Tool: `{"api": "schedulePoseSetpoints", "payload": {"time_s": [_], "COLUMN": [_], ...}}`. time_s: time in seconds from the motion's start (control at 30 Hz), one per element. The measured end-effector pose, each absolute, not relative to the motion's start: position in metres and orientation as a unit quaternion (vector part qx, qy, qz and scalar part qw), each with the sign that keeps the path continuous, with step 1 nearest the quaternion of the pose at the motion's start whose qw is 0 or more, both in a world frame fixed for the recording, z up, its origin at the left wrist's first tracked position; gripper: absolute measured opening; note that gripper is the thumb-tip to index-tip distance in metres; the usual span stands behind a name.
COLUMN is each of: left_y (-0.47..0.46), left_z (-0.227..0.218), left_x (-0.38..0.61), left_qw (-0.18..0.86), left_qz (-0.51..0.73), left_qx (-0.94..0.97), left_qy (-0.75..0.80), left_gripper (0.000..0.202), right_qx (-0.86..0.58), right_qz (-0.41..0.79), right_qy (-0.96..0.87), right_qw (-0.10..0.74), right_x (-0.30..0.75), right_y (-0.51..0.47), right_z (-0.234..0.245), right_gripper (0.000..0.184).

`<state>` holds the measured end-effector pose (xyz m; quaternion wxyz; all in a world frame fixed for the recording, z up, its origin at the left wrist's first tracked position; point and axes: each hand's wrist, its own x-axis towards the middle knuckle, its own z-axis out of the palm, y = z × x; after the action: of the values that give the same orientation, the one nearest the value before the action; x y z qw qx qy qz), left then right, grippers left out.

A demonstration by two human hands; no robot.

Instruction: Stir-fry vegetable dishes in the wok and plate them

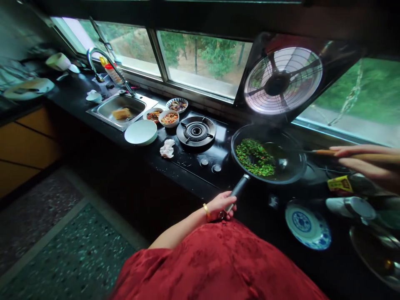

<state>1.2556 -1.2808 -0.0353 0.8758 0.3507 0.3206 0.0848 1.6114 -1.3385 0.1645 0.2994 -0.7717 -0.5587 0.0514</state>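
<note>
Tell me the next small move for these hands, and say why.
Probably best: have the right hand, which holds the wooden-handled utensil, spread some chopped greens toward the right side of the pan. The greens sit bunched on the left, that side looks largely bare, and the left hand grips the pan handle, which should help steady things.

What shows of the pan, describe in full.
The pan is round, deep, dark and grey-rimmed, apparently metal. Its black handle points toward the person, gripped by the left hand. It stands right of the burner; its support is hidden. Chopped greens with red bits lie at its left, and a wooden-handled utensil in the right hand reaches into it.
</note>
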Motion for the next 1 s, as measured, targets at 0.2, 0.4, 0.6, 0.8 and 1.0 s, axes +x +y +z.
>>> {"api": "schedulePoseSetpoints", "payload": {"time_s": [0.2,0.4,0.6,0.8,1.0], "left_y": [-1.281,-1.272,-1.237,-1.195,-1.145], "left_z": [-0.036,-0.039,-0.038,-0.040,-0.035], "left_x": [1.257,1.251,1.216,1.166,1.091], "left_qw": [0.879,0.872,0.845,0.791,0.693], "left_qz": [0.088,0.053,0.146,0.255,0.432], "left_qx": [0.345,0.329,0.292,0.267,0.182], "left_qy": [0.316,0.357,0.423,0.488,0.548], "left_gripper": [0.056,0.054,0.050,0.030,0.027], "right_qx": [-0.759,-0.676,-0.699,-0.750,-0.770], "right_qz": [0.100,0.151,0.179,0.074,0.069], "right_qy": [-0.535,-0.630,-0.603,-0.515,-0.492], "right_qw": [0.357,0.351,0.341,0.409,0.399], "right_x": [1.593,1.563,1.551,1.568,1.583], "right_y": [-1.317,-1.345,-1.379,-1.361,-1.349], "right_z": [0.120,0.142,0.182,0.154,0.120], "right_gripper": [0.018,0.021,0.024,0.015,0.018]}}
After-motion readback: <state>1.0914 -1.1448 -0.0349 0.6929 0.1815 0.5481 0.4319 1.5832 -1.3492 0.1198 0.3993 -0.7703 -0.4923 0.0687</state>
